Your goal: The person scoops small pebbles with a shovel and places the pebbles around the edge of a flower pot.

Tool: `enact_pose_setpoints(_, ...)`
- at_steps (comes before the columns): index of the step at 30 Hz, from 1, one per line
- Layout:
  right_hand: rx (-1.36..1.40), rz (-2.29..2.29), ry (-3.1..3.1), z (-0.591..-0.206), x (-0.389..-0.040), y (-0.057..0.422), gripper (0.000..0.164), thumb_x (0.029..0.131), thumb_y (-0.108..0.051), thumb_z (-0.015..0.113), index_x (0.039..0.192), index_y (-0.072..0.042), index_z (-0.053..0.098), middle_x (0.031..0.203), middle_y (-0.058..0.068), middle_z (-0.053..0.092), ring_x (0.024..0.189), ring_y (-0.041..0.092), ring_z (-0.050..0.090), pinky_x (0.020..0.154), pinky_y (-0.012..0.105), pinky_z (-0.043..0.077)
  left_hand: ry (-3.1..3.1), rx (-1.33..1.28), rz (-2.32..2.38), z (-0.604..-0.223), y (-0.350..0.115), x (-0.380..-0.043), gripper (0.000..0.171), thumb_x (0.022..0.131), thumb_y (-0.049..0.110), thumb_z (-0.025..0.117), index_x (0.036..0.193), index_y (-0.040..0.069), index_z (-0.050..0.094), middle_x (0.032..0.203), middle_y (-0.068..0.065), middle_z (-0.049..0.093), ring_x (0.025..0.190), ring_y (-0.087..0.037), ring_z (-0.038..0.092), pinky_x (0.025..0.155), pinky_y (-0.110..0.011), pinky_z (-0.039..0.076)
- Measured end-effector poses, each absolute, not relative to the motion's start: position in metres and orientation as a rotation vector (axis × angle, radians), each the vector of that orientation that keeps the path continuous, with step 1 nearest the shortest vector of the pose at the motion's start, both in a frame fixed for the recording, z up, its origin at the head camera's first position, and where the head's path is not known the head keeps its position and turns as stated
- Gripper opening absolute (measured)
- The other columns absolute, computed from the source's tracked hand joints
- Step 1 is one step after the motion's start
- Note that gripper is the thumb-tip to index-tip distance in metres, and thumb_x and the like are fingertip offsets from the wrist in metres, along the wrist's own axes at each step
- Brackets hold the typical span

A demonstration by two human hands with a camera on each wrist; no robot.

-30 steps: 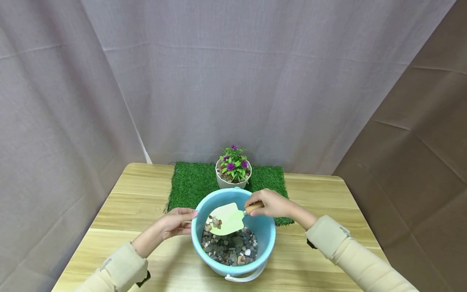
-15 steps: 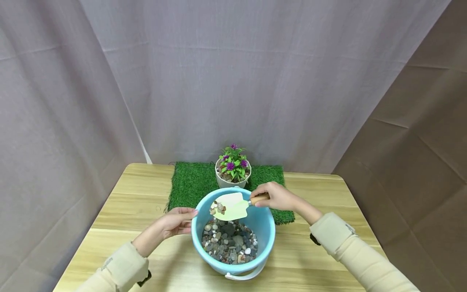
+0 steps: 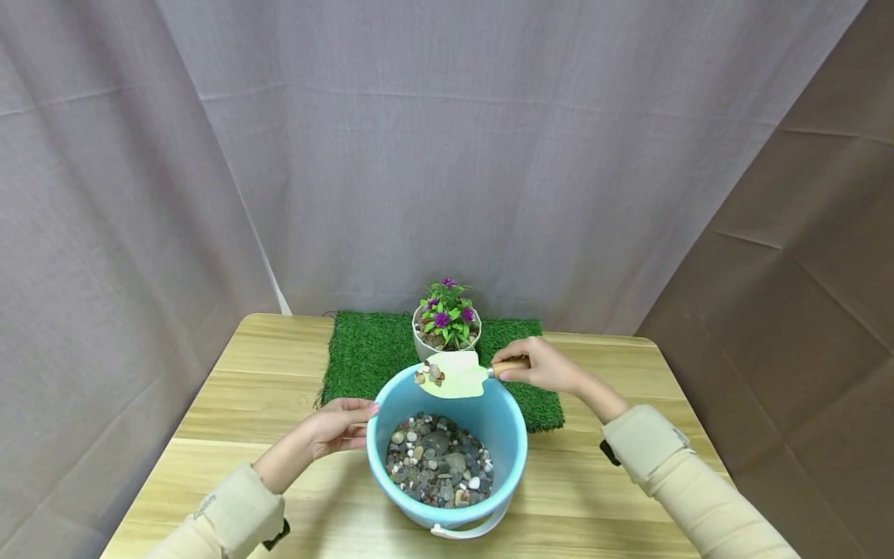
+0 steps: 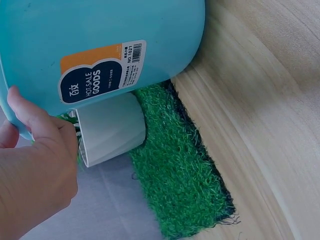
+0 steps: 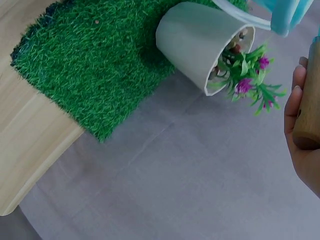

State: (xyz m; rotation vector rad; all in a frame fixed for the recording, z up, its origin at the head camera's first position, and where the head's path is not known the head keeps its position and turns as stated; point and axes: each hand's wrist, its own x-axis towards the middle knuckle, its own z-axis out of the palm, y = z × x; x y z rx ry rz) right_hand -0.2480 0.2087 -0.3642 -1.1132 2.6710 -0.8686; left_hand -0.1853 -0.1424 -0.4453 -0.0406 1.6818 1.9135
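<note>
My right hand (image 3: 539,365) grips the wooden handle of a garden trowel (image 3: 462,376), its pale yellow-green blade level above the far rim of a light blue bucket (image 3: 515,458). Several small pebbles (image 3: 430,374) lie near the blade's tip. Mixed dark, white and tan stones cover the bucket's bottom. At the bucket's left side, my left hand (image 3: 342,427) holds the rim between thumb and fingers; the left wrist view shows this hand (image 4: 40,150) at the rim too. Only the handle end (image 5: 310,105) of the trowel shows in the right wrist view, with fingers round it.
Just behind the bucket, a white flowerpot (image 3: 426,348) with purple flowers (image 3: 443,319) stands on a green artificial turf mat (image 3: 370,345). The wooden table (image 3: 265,380) ends at a grey curtain (image 3: 447,171). The bucket's white handle (image 3: 475,530) hangs at the front.
My right hand has raised the trowel with its pebbles out of the bucket, up, away and slightly right, to above the far rim. The left hand has stayed at the rim.
</note>
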Motion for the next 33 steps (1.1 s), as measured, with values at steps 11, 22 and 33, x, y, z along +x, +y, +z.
enact_pose_setpoints(11,-0.974,-0.929,2.704,-0.359,-0.258,0.224,0.024,0.084,-0.007,0.068,0.105,0.005,0.067,0.093,0.017,0.07,0.055,0.0,0.041,0.048,0.014,0.04,1.686,-0.036,1.912,-0.445,-0.143,-0.186,0.032,0.093,0.019,0.06,0.115,-0.004,0.055,0.073,0.004,0.068,0.065,-0.003,0.066,0.068,-0.02,0.061)
enact_pose_setpoints(22,-0.893,-0.951,2.758,-0.363,-0.267,0.243,0.022,0.085,-0.009,0.068,0.102,0.005,0.068,0.087,0.014,0.07,0.053,0.0,0.039,0.045,0.015,0.035,1.683,-0.034,1.913,-0.446,-0.143,-0.185,0.032,0.093,0.019,0.06,0.115,-0.004,0.055,0.073,0.004,0.068,0.065,-0.002,0.065,0.068,-0.019,0.061)
enact_pose_setpoints(33,-0.864,-0.985,2.784,-0.371,-0.272,0.266,0.019,0.087,-0.009,0.066,0.098,0.005,0.069,0.089,0.018,0.07,0.057,0.0,0.046,0.046,0.015,0.04,1.682,-0.039,1.909,-0.446,-0.143,-0.185,0.035,0.093,0.019,0.06,0.117,-0.006,0.054,0.074,0.004,0.068,0.065,-0.002,0.065,0.068,-0.019,0.061)
